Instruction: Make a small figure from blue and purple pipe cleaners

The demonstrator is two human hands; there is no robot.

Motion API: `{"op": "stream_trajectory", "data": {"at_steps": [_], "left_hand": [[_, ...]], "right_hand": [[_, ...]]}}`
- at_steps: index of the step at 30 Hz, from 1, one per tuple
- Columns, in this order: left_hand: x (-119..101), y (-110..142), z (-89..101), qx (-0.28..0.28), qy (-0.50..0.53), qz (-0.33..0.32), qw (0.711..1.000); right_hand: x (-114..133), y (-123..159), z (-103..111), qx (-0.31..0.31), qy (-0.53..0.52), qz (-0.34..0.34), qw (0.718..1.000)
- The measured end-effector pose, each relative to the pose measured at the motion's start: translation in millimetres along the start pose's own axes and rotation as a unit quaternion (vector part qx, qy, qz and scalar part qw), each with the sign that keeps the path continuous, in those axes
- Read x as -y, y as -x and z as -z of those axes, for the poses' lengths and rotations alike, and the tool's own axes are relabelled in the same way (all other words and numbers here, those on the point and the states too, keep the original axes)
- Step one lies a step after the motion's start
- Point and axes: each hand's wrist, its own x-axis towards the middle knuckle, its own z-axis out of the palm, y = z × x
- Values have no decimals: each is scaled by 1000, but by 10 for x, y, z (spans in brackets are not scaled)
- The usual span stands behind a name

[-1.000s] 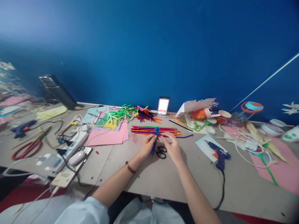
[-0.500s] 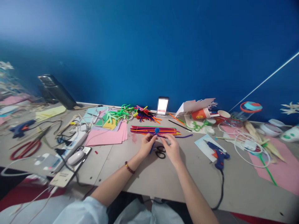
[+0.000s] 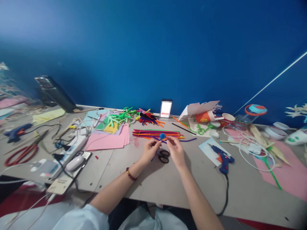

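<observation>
My left hand (image 3: 150, 151) and my right hand (image 3: 176, 150) meet over the middle of the grey table (image 3: 153, 182). Both pinch a dark blue pipe cleaner with a small blue pompom (image 3: 162, 136) at its top, held just above the table. Black scissors (image 3: 163, 156) lie between the two hands. Right behind the pompom lies a flat bundle of coloured pipe cleaners (image 3: 155, 134).
Pink paper sheets (image 3: 109, 140) lie to the left, with a power strip (image 3: 69, 148), a mouse (image 3: 74, 163) and red scissors (image 3: 19, 153) further left. A blue glue gun (image 3: 222, 157) rests on the right, beside a white cable coil (image 3: 249, 150). Paper cups (image 3: 207, 117) stand by the blue wall.
The long stem that hung down from my left hand a second ago is now drawn up between my fingers. The pompom sits slightly lower and to the right, and the whole view has drifted a little.
</observation>
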Motion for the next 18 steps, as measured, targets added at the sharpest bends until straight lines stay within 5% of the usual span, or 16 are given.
{"op": "stream_trajectory", "data": {"at_steps": [7, 12, 18], "left_hand": [[35, 12, 43, -31, -140, -178, 973], [19, -2, 135, -49, -305, -315, 897], [65, -17, 176, -55, -407, -366, 835]], "right_hand": [[-3, -8, 4, -43, 30, 20, 998], [-14, 21, 12, 16, -33, -13, 999], [-3, 62, -56, 40, -48, -55, 997]]}}
